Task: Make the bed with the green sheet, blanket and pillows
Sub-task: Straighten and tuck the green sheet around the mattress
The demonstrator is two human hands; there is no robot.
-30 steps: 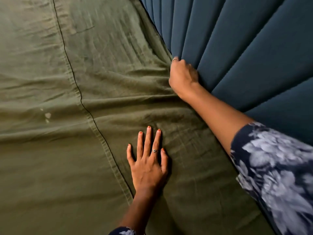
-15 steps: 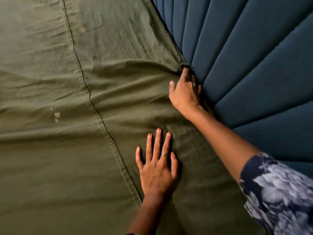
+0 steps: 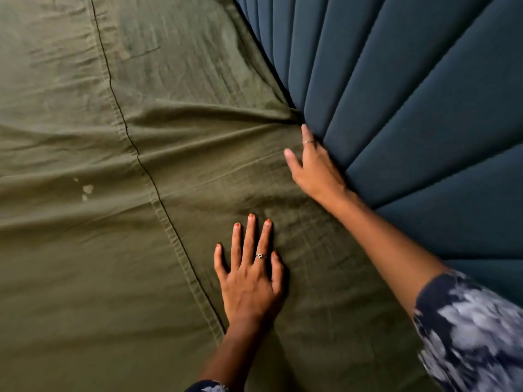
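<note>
I can read no text, label, brand or number anywhere on what my camera shows right now.

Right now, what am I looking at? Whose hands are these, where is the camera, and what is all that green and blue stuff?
There is no machine here. A person is making a bed, and the camera sits on their head, looking down, so you see the hands as they do.

The green stuff is a bed sheet spread over the bed. It has wrinkles and a stitched seam running across it. The blue padded thing is the headboard.

The left hand lies flat on the sheet with straight fingers, pressing it down. The right hand reaches to where the sheet meets the headboard. Its fingers are partly hidden in that gap, so I cannot tell whether they have a grip on anything.

No blanket or pillows show in this picture.
</note>
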